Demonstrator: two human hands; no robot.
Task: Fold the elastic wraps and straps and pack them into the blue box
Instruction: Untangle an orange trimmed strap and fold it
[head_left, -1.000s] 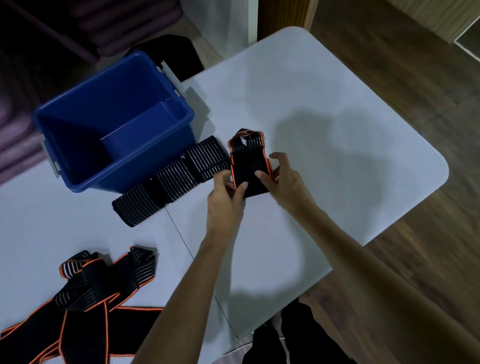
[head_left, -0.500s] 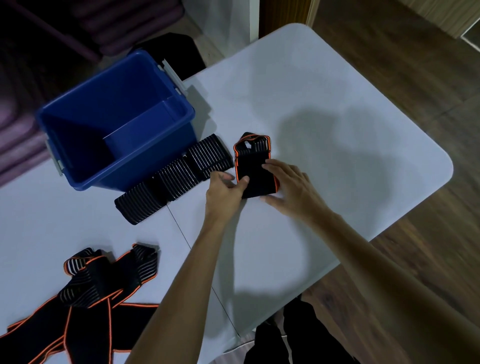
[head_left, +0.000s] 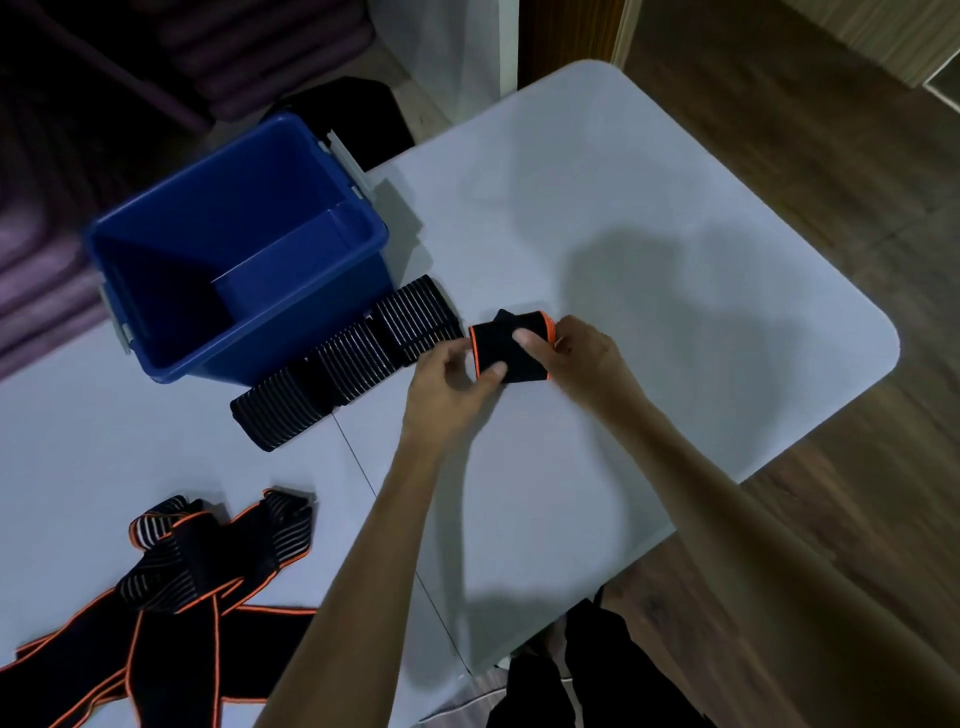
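Note:
A small black wrap with orange edging (head_left: 501, 348) is folded into a compact block just above the white table (head_left: 649, 249). My left hand (head_left: 451, 382) pinches its near left corner, and my right hand (head_left: 576, 358) grips its right end with the thumb on top. The blue box (head_left: 244, 260) stands open at the left, with only a blue divider visible inside. Against the box's front lie three folded black striped wraps (head_left: 353, 358) in a row. A tangle of unfolded black and orange straps (head_left: 171, 587) sprawls at the table's near left.
The table's rounded right edge drops to a wooden floor (head_left: 831, 156). A seam (head_left: 395, 525) runs across the tabletop toward me. Dark purple cushions (head_left: 47, 280) and a black object (head_left: 348, 119) lie behind the box.
The orange-edged wrap has been folded shorter, its looped end tucked over. Both hands lifted and turned it sideways, and now hold it at either end.

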